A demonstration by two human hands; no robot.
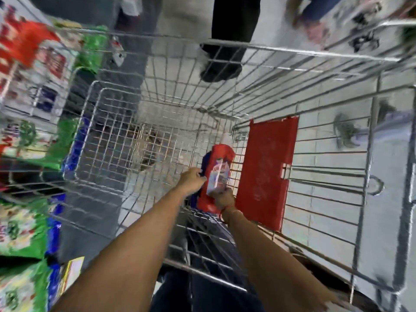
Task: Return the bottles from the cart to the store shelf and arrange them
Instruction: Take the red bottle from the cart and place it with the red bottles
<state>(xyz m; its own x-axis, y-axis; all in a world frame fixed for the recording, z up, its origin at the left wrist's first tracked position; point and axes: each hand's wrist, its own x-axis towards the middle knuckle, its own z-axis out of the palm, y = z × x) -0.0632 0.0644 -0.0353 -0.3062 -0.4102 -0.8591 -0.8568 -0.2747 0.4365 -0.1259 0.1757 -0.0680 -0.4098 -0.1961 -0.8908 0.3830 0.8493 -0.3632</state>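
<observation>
cart [144, 104] near empty; both your hands, left hand [191, 179] and right hand [224, 199], clamp the last red bottle [219, 163], shelving still ahead.

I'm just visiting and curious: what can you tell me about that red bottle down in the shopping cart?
The red plastic bottle has a white cap at its far end and a pale, blurred label on its front. It lies tilted inside the wire shopping cart, beside the red plastic flap. The right hand grips its lower end; the left hand reaches a dark blue item just behind it.
</observation>
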